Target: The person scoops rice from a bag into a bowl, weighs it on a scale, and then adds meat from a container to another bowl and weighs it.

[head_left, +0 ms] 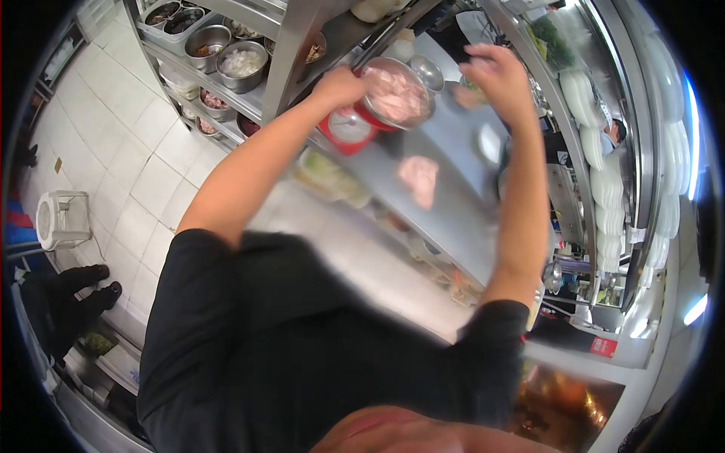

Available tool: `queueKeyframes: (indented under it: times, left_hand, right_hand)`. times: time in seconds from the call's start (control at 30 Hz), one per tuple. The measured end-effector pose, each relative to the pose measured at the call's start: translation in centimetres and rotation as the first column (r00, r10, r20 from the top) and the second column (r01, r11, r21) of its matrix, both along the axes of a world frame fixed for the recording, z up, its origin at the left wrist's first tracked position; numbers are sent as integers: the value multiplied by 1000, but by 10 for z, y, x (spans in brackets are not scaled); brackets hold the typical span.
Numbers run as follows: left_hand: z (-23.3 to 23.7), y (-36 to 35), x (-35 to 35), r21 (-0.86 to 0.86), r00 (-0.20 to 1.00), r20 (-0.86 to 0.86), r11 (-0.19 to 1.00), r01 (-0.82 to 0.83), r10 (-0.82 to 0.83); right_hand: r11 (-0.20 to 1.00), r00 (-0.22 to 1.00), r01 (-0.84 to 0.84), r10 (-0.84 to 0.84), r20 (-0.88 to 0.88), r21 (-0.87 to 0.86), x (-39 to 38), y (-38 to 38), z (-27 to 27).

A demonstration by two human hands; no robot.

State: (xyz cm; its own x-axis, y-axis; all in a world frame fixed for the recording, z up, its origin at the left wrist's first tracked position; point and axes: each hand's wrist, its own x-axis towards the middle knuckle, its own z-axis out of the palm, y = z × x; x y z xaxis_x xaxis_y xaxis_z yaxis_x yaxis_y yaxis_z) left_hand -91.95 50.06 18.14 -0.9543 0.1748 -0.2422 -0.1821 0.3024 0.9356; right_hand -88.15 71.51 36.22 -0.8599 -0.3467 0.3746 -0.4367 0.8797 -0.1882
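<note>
Left hand at bowl rim, counter beyond

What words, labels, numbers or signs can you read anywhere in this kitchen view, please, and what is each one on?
No text in this view can be read.
Dial of the red scale, under the metal bowl at the left hand: any markings are blurred and unreadable.
Red tag at the lower right: it may carry print, but it is too small to read.
</note>
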Motion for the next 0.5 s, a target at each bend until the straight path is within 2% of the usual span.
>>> queueKeyframes:
  times: [0.03, 0.07, 0.1, 0.13, 0.17, 0.2, 0.23, 0.27, 0.3, 0.33, 0.37, 0.4, 0.43, 0.47, 0.5]
  left_hand:
    - [-13, 6, -9, 57, 995, 49, 995, 80, -83]
    - [-23, 12, -17, 116, 982, 91, 981, 156, -167]
    - [-28, 17, -22, 208, 977, 38, 958, 199, -211]
    - [-31, 20, -23, 215, 975, 37, 954, 208, -221]
    - [-32, 21, -25, 158, 979, -34, 967, 202, -199]
    - [-31, 20, -28, 102, 980, -106, 978, 182, -171]
    - [-13, 10, -17, 34, 939, -193, 955, 295, -284]
    - [-18, 3, -10, 35, 895, -298, 933, 359, -333]
    - [-28, -2, -2, 40, 884, -339, 934, 356, -322]
    - [-25, -13, 17, 246, 932, -268, 918, 312, -245]
    - [-29, -28, 33, 343, 938, -189, 876, 340, -290]
    - [-22, -51, 54, 413, 935, -109, 840, 351, -337]
    - [-49, -58, 65, 423, 919, -13, 830, 363, -395]
    - [-63, -75, 81, 391, 911, -93, 827, 404, -401]
    - [-63, -100, 96, 385, 882, 60, 826, 411, -467]
  right_hand:
    - [960, 990, 136, -124, -64, 245, 15, 8, 13]
    - [843, 962, 271, -223, -157, 464, 33, 16, 27]
    - [690, 807, 431, -583, 94, 582, 48, 21, 47]
    - [612, 675, 435, -707, 212, 660, 57, 66, 46]
    - [685, 541, 375, -709, 453, 624, 75, 117, 37]
    - [819, 572, 18, -479, 665, 574, 102, 161, 20]
    - [895, 345, 273, -434, 832, 353, 145, 211, -15]
    - [915, 268, 318, -338, 902, 249, 196, 233, -45]
    - [654, 24, 735, -287, 958, 177, 242, 218, -69]
    - [733, 220, 676, -104, 970, -74, 307, 267, -136]
    - [247, 200, 960, -289, 936, -128, 350, 202, -165]
    - [-49, 193, 977, -233, 953, -209, 387, 184, -211]
    - [-441, 427, 833, 130, 895, -333, 430, 172, -261]
    - [-565, 543, 730, 137, 829, -384, 432, 93, -268]
    - [-786, 571, 475, -67, 818, -396, 453, 64, -328]
